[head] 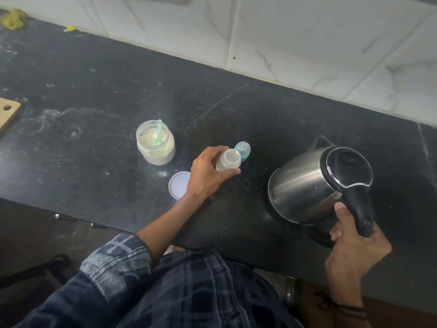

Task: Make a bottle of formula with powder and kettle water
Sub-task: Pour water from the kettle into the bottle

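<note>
A dark, speckled stone countertop (94,74) runs diagonally across the view, marked with pale smears and faint rings. Behind it rises a wall of large white tiles (307,43) with soft grey marble veining. A wooden board (7,113) with a round hole juts in at the left edge. A crumpled yellow-green cloth (13,18) lies in the far left corner.

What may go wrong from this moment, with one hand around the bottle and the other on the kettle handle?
1. The bottle has a narrow mouth, and the left hand grips it just below the rim. If the right hand pours from the tilted kettle, hot water may miss and scald that hand.
2. The powder jar stands open nearby, so a splash might wet the powder.
</note>
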Demonstrator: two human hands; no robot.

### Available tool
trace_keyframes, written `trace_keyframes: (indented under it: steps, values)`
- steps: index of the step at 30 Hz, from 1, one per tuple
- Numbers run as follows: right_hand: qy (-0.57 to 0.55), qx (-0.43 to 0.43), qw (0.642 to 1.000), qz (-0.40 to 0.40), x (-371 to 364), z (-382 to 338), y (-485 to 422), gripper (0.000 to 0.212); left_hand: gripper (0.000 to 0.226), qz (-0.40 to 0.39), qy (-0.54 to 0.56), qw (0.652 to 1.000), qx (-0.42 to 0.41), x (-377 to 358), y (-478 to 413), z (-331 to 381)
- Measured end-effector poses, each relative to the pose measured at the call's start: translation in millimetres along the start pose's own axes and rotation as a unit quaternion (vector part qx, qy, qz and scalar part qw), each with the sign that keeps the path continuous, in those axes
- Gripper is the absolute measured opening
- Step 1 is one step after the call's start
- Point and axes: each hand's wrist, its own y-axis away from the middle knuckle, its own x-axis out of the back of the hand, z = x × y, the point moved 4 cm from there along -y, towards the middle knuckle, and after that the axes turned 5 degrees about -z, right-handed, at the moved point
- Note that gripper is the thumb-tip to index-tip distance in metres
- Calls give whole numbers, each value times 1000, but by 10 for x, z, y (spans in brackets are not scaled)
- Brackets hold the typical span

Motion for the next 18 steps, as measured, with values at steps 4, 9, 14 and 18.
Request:
trace_keyframes:
  steps: [4, 9, 14, 18]
  values:
    - [16, -5, 1000, 15, -74, -22, 41, 36, 61, -3, -2, 1000, 3, -11, -18, -36]
    - [55, 11, 998, -12, -34, -29, 50, 23, 60, -4, 0, 1000, 4, 4, -9, -58]
    - [165, 91, 982, -3, 20, -34, 90, 34, 61, -16, 4, 1000, -6, 11, -15, -79]
    - [226, 208, 943, 127, 209, -69, 255, 20, 62, -27, -11, 999, -12, 23, -32, -98]
